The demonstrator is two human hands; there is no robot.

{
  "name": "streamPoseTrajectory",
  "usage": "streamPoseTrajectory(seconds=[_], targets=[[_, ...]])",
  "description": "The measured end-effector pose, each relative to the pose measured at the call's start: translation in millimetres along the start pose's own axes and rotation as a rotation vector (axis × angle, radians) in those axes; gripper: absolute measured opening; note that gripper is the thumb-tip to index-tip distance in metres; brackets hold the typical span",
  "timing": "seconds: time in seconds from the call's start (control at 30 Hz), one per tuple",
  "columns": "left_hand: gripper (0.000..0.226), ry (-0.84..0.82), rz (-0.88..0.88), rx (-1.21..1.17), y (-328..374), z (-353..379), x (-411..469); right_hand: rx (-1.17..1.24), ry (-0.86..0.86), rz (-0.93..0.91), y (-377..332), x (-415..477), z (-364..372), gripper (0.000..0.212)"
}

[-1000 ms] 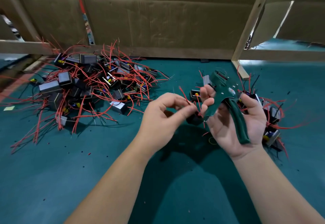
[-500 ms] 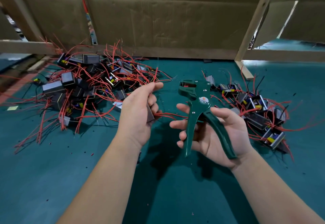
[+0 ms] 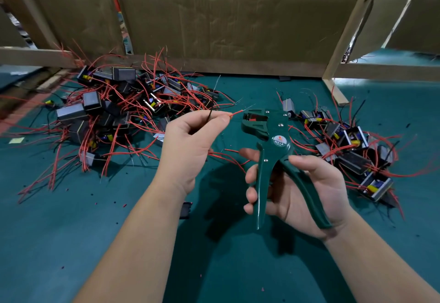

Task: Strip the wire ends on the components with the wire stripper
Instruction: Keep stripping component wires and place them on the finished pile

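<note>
My right hand (image 3: 295, 191) grips the green wire stripper (image 3: 273, 157) by its handles, jaws up and pointing left. My left hand (image 3: 190, 143) pinches a red wire (image 3: 235, 113) and a black wire between thumb and forefinger. The red wire's end points right, just short of the stripper's jaws (image 3: 250, 118). A small dark component (image 3: 186, 210) hangs below my left forearm, mostly hidden. A big pile of components with red wires (image 3: 114, 114) lies at the left. A smaller pile of components (image 3: 345, 145) lies at the right.
Green felt (image 3: 71, 243) covers the table. Cardboard walls (image 3: 214, 22) and wooden rails (image 3: 352, 24) close off the back. Tiny bits of stripped insulation (image 3: 124, 205) dot the felt near my arms.
My left hand rose and now pinches the wire ends, pointing the red one at the jaws. The stripper stayed upright in my right hand, shifted slightly right.
</note>
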State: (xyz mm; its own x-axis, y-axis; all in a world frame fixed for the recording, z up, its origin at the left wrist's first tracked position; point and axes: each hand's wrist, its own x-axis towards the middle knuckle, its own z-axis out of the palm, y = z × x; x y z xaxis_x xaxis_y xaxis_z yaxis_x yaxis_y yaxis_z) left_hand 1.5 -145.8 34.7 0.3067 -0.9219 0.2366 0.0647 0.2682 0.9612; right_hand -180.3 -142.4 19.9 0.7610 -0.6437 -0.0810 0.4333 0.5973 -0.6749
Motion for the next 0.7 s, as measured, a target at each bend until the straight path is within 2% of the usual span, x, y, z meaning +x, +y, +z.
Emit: streamPoseTrajectory(seconds=[0.27,0.47,0.7], targets=[[0.006,0.0,0.049,0.043,3.4,-0.7,-1.2,-0.076,-0.135,0.033,4.6,-2.0,1.2,0.061],[0.014,0.006,0.063,0.095,6.7,-4.6,-0.5,-0.095,-0.123,0.01,5.8,-3.1,1.4,0.046],[0.018,-0.001,0.072,0.125,5.4,-6.4,0.7,-0.172,-0.053,0.013,6.0,-3.3,1.7,0.042]])
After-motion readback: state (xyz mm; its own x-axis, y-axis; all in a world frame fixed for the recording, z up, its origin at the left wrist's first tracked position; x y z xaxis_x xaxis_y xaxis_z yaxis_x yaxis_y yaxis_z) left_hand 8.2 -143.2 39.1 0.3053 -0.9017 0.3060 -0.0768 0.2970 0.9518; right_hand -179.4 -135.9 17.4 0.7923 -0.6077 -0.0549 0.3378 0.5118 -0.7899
